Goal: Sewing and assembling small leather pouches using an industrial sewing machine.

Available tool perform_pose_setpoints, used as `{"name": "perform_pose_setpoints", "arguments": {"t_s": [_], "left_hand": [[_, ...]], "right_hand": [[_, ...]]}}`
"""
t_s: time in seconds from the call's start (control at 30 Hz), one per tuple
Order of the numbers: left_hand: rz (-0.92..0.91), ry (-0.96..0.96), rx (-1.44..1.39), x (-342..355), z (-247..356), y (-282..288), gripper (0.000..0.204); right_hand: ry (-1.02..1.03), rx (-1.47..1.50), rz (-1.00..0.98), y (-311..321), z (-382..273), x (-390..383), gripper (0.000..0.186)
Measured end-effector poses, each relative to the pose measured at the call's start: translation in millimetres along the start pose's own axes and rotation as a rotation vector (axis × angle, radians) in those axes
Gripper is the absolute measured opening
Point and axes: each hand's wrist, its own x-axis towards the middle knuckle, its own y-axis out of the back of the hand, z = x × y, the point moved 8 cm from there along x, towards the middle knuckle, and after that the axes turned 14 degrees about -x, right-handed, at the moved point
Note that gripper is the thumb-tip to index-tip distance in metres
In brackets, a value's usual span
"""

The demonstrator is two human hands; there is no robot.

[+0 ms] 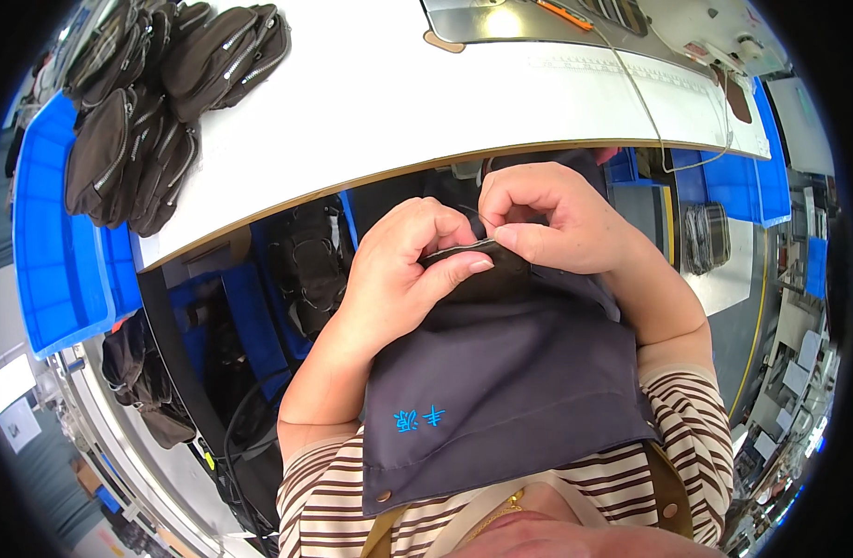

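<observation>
My left hand (403, 265) grips the edge of a dark brown fabric piece (478, 277) held up in front of my body, above my dark apron (506, 391). The thumb lies along a thin pale line at that edge, perhaps a zipper, with the fingers curled behind it. My right hand (547, 219) pinches the same edge a little to the right, thumb and forefinger meeting beside the left fingertips. The rest of the piece is partly hidden by both hands and hard to tell from the apron.
Dark zippered pouches (101, 158) pile on the white table (371, 102) at left, beside a blue bin (50, 270). Along the back lie a metal plate (473, 23), an orange tool (561, 19), a clear ruler (650, 70) and a cable. More bins (743, 186) and dark bags (310, 260) sit below.
</observation>
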Motion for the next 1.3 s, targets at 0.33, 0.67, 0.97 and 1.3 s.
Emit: {"name": "perform_pose_setpoints", "arguments": {"t_s": [0.33,0.67,0.97,1.3], "left_hand": [[0.052,-0.345,0.298,-2,20,-1,0.034],[0.069,-0.435,0.348,-3,28,2,0.036],[0.116,-0.474,0.328,-5,26,9,0.036],[0.187,-0.147,0.025,-4,-11,29,0.028]], "right_hand": [[-0.042,0.216,0.003,-7,11,-1,0.007],[-0.096,0.325,0.012,-6,9,0,0.010],[-0.119,0.424,0.126,1,24,-4,0.018],[-0.011,0.011,0.093,-1,16,-12,0.013]]}}
